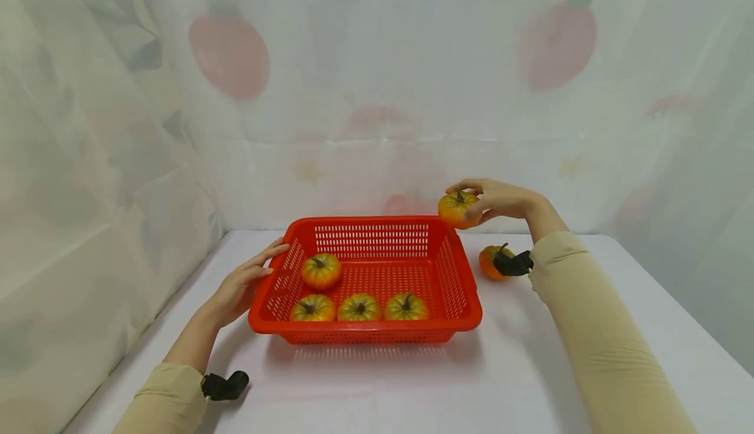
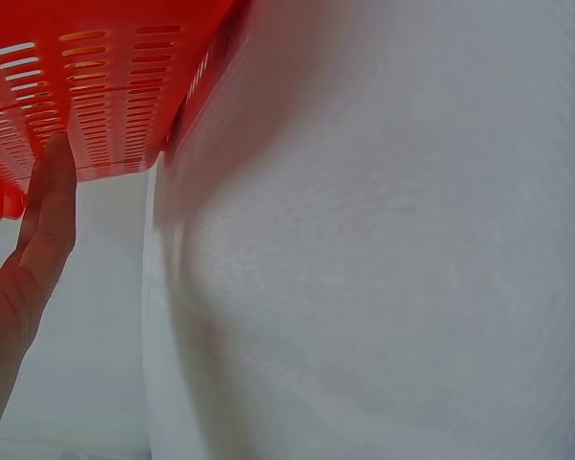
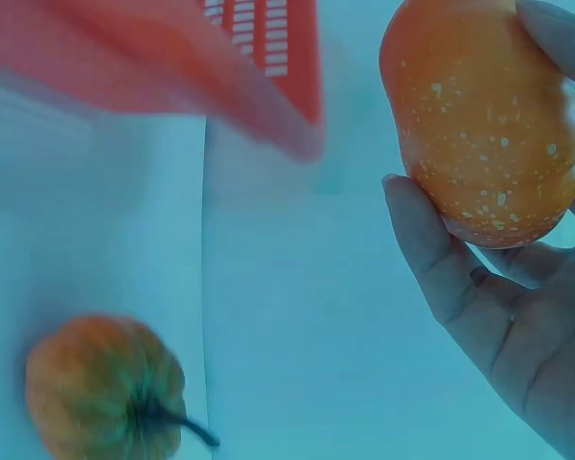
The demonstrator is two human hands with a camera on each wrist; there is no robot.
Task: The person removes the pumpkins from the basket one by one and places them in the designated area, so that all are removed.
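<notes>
A red slotted basket [image 1: 465, 283] stands on the white table [image 1: 518, 368] with several small orange-green pumpkins in it, one being the pumpkin [image 1: 321, 271] near its left wall. My right hand [image 1: 497, 199] grips another small pumpkin [image 1: 457, 209] [image 3: 470, 115] in the air over the basket's far right corner. One more pumpkin [image 1: 491, 262] [image 3: 105, 388] lies on the table just right of the basket. My left hand [image 1: 244, 283] [image 2: 29, 249] rests with straight fingers against the basket's left wall [image 2: 86, 86].
A pale printed curtain [image 1: 377, 93] hangs behind the table and along the left side. The table's right edge runs diagonally at the right. Black wrist camera mounts [image 1: 224, 386] sit on both beige sleeves.
</notes>
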